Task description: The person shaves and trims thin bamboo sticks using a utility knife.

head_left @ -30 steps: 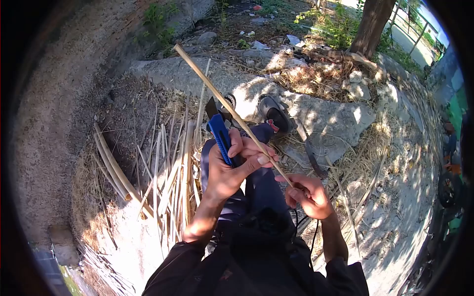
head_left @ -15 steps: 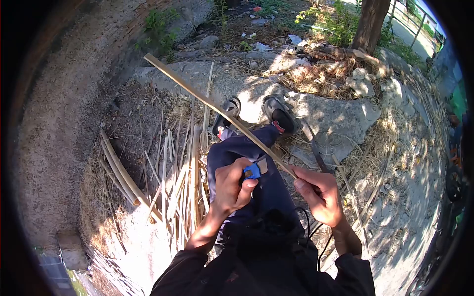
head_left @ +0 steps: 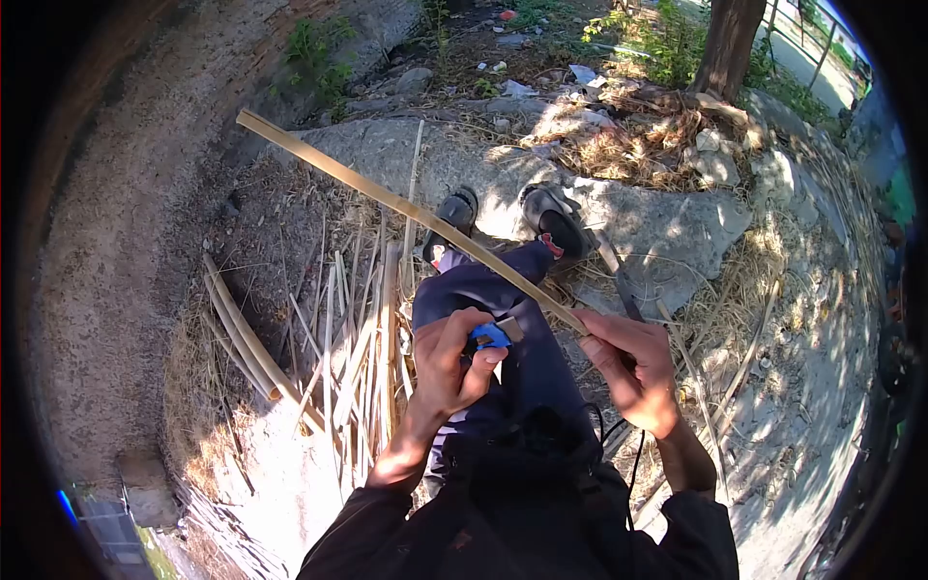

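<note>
A long, pale split bamboo strip [head_left: 340, 172] slants across my view from the upper left down to my right hand [head_left: 633, 372]. That hand is closed, pinching the strip's lower end between thumb and fingers. My left hand [head_left: 449, 362] curls around a small blue object [head_left: 491, 335] with a flat greyish-tan piece projecting to its right; its exact kind is unclear. This object sits below the strip, apart from it. Both hands are above my dark trousers [head_left: 536, 353].
Cut bamboo strips [head_left: 362, 358] lie in a pile to my left, beside thicker curved bamboo pieces [head_left: 237, 324]. A long-bladed tool [head_left: 619, 275] rests on the stone slab [head_left: 667, 237] at right. Ahead are dry grass [head_left: 619, 145] and a tree trunk [head_left: 730, 48].
The strip's far end has swung left and slightly down, and its broad face shows more. My right hand has shifted slightly right; both grips stay closed.
</note>
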{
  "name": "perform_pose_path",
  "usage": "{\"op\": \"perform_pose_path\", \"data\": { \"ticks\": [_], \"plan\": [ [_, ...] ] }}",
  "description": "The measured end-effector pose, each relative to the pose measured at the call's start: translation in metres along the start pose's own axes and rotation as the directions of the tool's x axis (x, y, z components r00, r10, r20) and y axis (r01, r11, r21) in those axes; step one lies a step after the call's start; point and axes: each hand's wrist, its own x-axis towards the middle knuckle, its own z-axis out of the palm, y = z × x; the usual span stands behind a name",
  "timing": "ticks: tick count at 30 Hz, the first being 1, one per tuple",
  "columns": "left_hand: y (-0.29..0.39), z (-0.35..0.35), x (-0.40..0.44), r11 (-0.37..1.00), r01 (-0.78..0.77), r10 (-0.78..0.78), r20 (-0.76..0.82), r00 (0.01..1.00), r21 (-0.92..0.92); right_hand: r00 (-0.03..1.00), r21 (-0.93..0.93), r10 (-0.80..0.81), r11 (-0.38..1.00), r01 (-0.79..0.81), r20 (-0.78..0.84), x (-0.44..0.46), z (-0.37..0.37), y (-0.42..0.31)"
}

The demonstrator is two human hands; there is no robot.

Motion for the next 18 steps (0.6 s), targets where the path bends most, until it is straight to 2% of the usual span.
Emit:
{"op": "perform_pose_path", "data": {
  "ticks": [2, 5, 7, 9, 13, 18],
  "plan": [
    [0.003, -0.005, 0.001, 1.0, 0.013, -0.014, 0.012, 1.0, 0.016, 0.999, 0.023, -0.034, 0.999, 0.034, 0.004, -0.005, -0.001, -0.003],
    [0.012, -0.012, 0.003, 0.999, 0.032, -0.033, 0.038, 0.999, 0.041, 0.998, 0.125, 0.028, 0.992, -0.034, 0.053, -0.019, -0.006, -0.007],
    [0.013, -0.012, 0.002, 0.998, 0.034, -0.037, 0.053, 0.998, 0.05, 0.957, 0.189, 0.208, 0.95, -0.247, 0.201, -0.023, -0.012, -0.013],
    [0.01, -0.011, 0.0, 0.997, -0.071, 0.071, 0.035, 0.997, 0.008, 0.939, 0.198, 0.248, 0.934, -0.297, 0.238, -0.025, -0.017, -0.019],
    [0.014, -0.01, 0.0, 0.996, -0.09, 0.09, 0.028, 0.996, -0.013, 0.881, 0.264, 0.346, 0.861, -0.435, 0.322, -0.033, -0.017, -0.018],
    [0.016, -0.013, 0.0, 0.998, -0.044, 0.042, 0.038, 0.998, 0.047, 0.939, 0.413, 0.238, 0.851, -0.325, 0.247, -0.037, -0.007, -0.02]
  ]
}}
